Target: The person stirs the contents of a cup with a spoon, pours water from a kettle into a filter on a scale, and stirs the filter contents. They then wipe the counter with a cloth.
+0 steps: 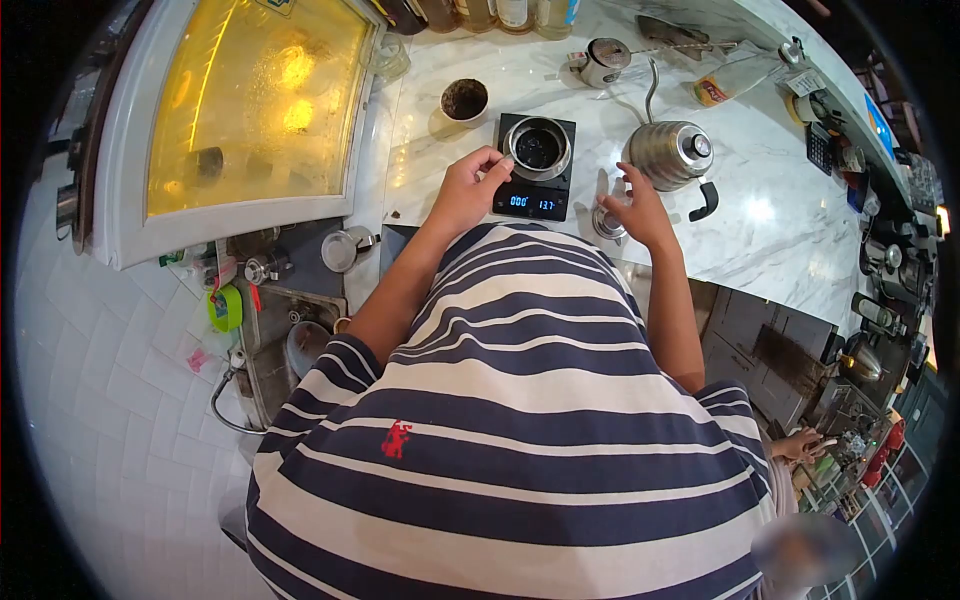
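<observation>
A black digital scale (532,205) with lit blue digits lies on the marble counter. On it stands a round metal cup (541,150) with dark contents. My left hand (470,187) pinches the left edge of this cup between thumb and finger. My right hand (640,208) hovers with fingers apart over a small shiny round metal piece (607,222), just left of the steel gooseneck kettle (672,155). Whether its fingers touch that piece is unclear. A white cup (465,102) of dark brown grounds sits behind and left of the scale.
A yellow-lit glass door (262,110) borders the counter's left side. Bottles (478,14) and a metal pitcher (605,62) stand at the back. A glass vessel (730,80) lies behind the kettle. Another person's hand (798,445) shows at lower right.
</observation>
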The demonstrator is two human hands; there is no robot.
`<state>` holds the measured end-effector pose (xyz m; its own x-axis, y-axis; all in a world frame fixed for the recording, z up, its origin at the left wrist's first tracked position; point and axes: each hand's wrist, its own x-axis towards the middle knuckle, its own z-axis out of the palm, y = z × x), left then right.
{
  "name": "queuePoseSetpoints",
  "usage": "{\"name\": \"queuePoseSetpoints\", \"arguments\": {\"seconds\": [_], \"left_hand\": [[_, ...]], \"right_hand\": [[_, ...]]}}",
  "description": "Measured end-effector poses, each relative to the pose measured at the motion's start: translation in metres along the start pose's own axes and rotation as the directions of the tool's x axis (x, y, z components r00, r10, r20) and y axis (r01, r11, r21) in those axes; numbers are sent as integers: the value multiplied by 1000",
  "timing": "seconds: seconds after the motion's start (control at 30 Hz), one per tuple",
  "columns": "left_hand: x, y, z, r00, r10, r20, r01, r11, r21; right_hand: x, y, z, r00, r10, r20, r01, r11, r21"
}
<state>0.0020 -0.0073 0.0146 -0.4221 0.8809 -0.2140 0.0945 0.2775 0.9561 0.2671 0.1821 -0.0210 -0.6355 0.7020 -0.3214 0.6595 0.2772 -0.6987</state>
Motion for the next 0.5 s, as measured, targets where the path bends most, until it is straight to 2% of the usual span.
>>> {"name": "queuePoseSetpoints", "arguments": {"seconds": [0.17, 0.27, 0.37, 0.5], "left_hand": [[1, -5, 1, 999, 46, -13, -46, 999, -9], [1, -3, 1, 1000, -15, 1, 15, 1000, 5], [-4, -4, 6, 997, 28, -75, -34, 996, -83], [-13, -22, 1, 984, 1, -178, -30, 987, -159]], "right_hand": [[-3, -2, 0, 1000, -6, -7, 6, 1000, 7], [-4, -4, 1, 1000, -17, -8, 17, 1000, 22], [-8, -11, 2, 1000, -22, -20, 22, 1000, 19], [-9, -27, -2, 996, -55, -68, 63, 991, 120]]}}
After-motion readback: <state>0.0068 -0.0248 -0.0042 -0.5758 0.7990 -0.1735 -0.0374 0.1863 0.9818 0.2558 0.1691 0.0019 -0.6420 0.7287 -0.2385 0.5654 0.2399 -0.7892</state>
